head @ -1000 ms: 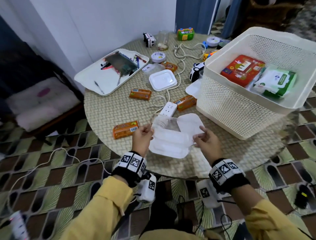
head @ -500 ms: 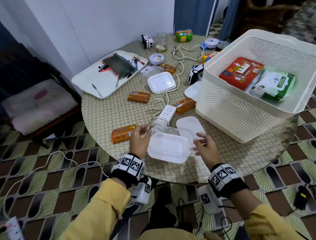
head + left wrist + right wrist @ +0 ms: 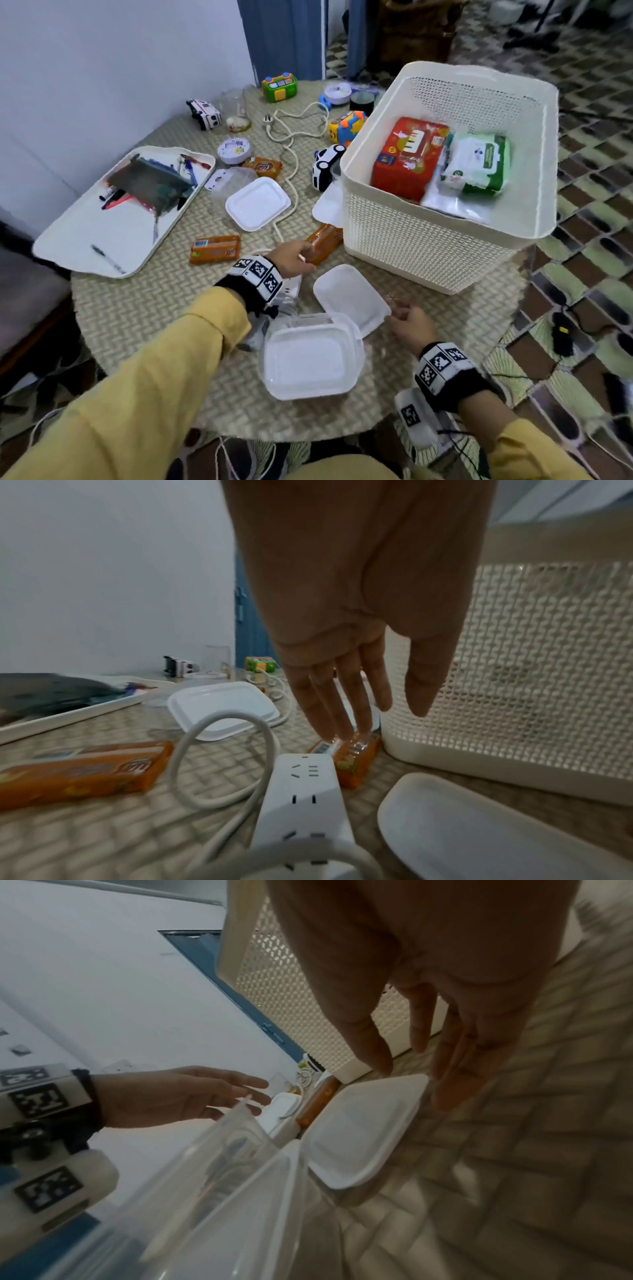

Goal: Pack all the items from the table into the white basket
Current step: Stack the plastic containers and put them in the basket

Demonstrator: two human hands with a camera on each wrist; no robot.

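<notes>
The white basket (image 3: 445, 246) stands on the right of the round table and holds a red box (image 3: 407, 154) and a green wipes pack (image 3: 479, 164). My left hand (image 3: 303, 255) reaches forward with straight fingers; its fingertips (image 3: 346, 731) touch an orange packet (image 3: 356, 761) beside the basket wall (image 3: 531, 669). My right hand (image 3: 397, 310) hovers, relaxed and holding nothing, at the edge of a loose white lid (image 3: 349, 298); the lid (image 3: 363, 1129) lies under its fingers. A stack of clear containers (image 3: 308, 359) sits at the near edge, untouched.
A white power strip (image 3: 304, 799) and its cord lie under my left wrist. Another orange packet (image 3: 215, 248), a second white lid (image 3: 257, 204), a white tray (image 3: 113, 219) with pens, toy cars and small toys lie further back. A wall bounds the left.
Both hands have let go of the clear container stack, which now rests on the table. The left hand moved forward to the orange packet; the right moved to the loose lid.
</notes>
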